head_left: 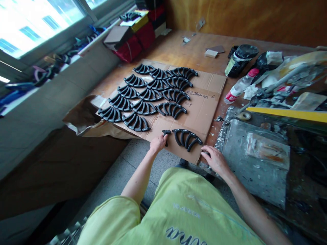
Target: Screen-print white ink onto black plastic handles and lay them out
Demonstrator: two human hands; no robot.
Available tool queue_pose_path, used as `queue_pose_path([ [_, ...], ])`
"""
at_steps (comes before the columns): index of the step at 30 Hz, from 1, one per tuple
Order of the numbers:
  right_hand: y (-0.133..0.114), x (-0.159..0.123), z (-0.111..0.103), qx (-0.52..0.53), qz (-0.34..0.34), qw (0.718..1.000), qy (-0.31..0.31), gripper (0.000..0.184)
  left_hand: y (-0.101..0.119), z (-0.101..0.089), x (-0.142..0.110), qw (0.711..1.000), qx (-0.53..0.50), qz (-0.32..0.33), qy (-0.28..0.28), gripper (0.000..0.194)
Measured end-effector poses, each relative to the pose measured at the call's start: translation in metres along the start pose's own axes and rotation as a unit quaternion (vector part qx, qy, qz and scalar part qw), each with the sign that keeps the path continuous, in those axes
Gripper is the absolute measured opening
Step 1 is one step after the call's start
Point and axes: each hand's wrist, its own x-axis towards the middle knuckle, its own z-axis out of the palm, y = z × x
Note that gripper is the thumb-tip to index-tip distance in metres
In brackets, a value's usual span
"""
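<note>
My left hand (158,143) pinches a black T-shaped handle (166,131) at the near edge of the cardboard sheet (176,153). Its glossy top rests toward the board, while the stem is partly hidden by my fingers. Just right of it lies a short fan of matching black handles (187,139), set side by side. Beyond that fan's right end, my right hand (214,158) has its fingers curled around a small dark piece (205,153), mostly covered. Farther back, several fanned rows of the same handles (143,101) cover the left part of the cardboard.
A clear bottle with a red cap (241,86) and black tubs (241,59) stand at the right. A stained grey board (258,156) and a tape roll (244,116) lie nearer. Red boxes (135,41) sit back left, and an open sack (87,119) hangs beside the table.
</note>
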Motion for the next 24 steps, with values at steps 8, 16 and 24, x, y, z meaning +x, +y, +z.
queue_pose_path([
  [8, 0.005, -0.011, -0.005, 0.007, 0.011, 1.0, 0.018, 0.021, 0.009, 0.004, -0.002, 0.993, 0.115, 0.028, 0.024, 0.057],
  [16, 0.005, -0.016, -0.007, -0.002, 0.016, 1.0, 0.018, 0.02, 0.016, 0.008, 0.004, 0.988, 0.144, 0.044, 0.031, 0.051],
  [24, -0.025, 0.019, 0.012, -0.116, -0.005, 0.991, -0.06, 0.031, 0.018, 0.01, 0.007, 0.992, 0.091, 0.071, 0.048, 0.04],
])
